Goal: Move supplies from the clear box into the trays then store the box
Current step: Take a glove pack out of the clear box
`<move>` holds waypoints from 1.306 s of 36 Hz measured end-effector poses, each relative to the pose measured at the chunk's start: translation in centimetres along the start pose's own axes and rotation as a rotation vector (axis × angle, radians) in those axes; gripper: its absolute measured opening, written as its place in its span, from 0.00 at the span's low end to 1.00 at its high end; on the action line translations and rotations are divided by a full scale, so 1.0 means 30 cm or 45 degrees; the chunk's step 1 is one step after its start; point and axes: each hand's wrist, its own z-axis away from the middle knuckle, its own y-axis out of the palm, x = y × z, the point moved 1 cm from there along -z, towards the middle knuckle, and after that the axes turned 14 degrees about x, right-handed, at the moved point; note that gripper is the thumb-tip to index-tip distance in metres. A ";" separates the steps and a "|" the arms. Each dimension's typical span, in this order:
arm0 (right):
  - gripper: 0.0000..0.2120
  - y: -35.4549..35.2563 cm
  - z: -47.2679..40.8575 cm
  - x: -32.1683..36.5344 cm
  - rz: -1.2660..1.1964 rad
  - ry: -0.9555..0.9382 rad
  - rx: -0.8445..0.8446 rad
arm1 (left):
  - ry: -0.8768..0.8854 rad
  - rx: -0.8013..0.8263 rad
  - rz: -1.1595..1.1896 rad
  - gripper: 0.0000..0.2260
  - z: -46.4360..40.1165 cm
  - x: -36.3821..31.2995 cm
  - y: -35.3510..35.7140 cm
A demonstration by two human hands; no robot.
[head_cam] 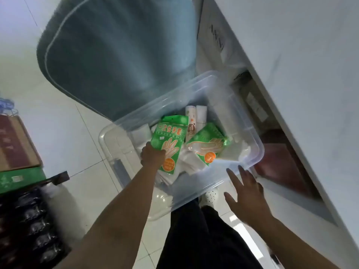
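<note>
A clear plastic box point(250, 133) sits low in front of me on the tiled floor. Inside lie two green glove packets, white rolls point(196, 117) and white packets. My left hand point(152, 157) is inside the box, shut on the nearer green glove packet point(172, 140), which stands tilted up. The second green packet point(206, 144) lies flat to its right. My right hand point(246, 195) hovers with fingers spread just outside the box's near right rim, holding nothing.
A grey-blue cushioned chair seat point(116, 55) stands right behind the box. A white table edge point(291, 74) runs down the right, with dark boxes point(279, 164) under it. Cardboard and green boxes point(17, 152) and black packs point(29, 220) stand at left.
</note>
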 end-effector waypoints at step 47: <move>0.11 -0.664 0.456 0.319 -1.370 -0.763 0.111 | 0.785 0.444 1.119 0.18 1.152 -0.077 -0.402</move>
